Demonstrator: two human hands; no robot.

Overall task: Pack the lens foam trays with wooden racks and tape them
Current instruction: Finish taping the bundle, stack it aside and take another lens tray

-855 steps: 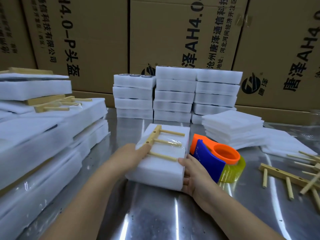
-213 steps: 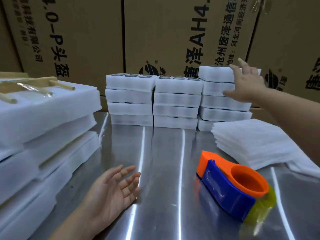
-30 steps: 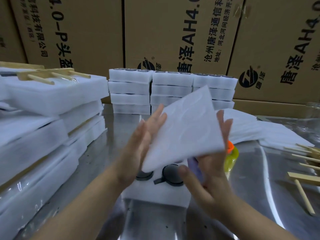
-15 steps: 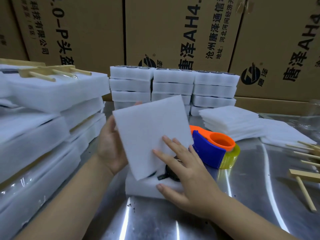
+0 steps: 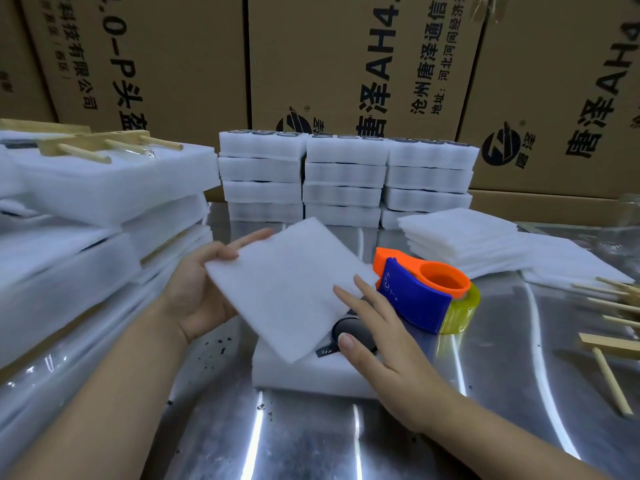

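Head: left hand (image 5: 197,296) holds foam sheet (image 5: 287,289) (tilted)

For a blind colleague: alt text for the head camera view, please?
A left hand grips a white foam sheet, tilted over a foam tray with a dark lens showing, while the right hand rests straight fingers on the sheet. A tape dispenser sits beside them on the metal table.
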